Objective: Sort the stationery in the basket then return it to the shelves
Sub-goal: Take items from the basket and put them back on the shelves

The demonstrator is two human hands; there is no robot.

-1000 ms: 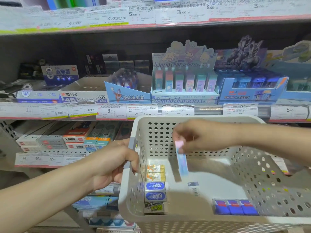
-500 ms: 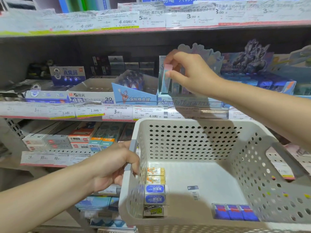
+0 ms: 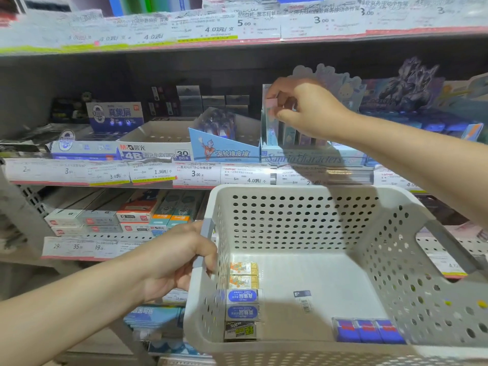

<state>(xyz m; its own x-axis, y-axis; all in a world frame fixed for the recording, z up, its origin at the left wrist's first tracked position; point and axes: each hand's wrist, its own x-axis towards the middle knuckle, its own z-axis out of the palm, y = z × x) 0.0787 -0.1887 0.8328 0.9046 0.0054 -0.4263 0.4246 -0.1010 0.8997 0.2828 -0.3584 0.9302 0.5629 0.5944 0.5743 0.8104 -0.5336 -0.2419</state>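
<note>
Head view: right hand (image 3: 307, 107) slots eraser (image 3: 272, 120) — "Sanrio Characters" box (image 3: 303, 158).

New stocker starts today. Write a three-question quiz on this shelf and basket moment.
1. True or false: the left hand grips the basket by its handle.
2. Which display is the right hand slotting the pink eraser into?
A. 4B eraser box
B. Sanrio box
C. top shelf
3. Fill in: the three blue erasers lie in the basket's near-____ corner.

Key: 1 true; 2 B; 3 right.
</note>
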